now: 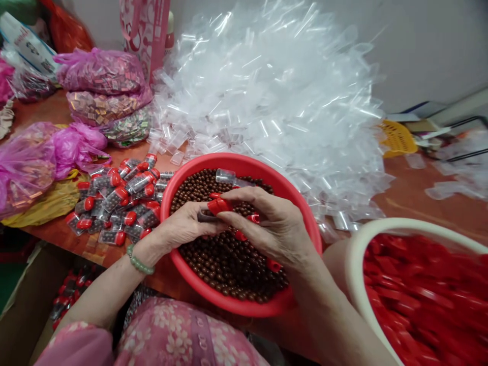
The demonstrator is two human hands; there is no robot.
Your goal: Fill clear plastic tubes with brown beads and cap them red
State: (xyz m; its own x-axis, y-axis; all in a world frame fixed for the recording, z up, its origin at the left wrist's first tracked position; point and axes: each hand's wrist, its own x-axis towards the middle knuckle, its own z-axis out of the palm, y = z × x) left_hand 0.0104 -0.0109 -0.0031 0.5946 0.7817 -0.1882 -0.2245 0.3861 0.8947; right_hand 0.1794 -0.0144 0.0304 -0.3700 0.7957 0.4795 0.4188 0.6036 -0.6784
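Observation:
A red basin (190, 183) full of small brown balls (229, 264) sits in front of me. Over it, my left hand (183, 226) holds a small clear tube filled with balls (206, 216). My right hand (274, 223) pinches a red cap (219, 205) onto the tube's end and keeps a few more red caps (253, 218) in its palm. An empty clear tube (225, 176) lies on the balls at the far side of the basin.
Filled, red-capped tubes (118, 203) are piled left of the basin. A big heap of empty clear tubes (274, 86) rises behind it. A white basin (358, 254) of red caps (423, 300) stands at right. Pink bags (99, 71) lie far left, a yellow basket (396, 137) far right.

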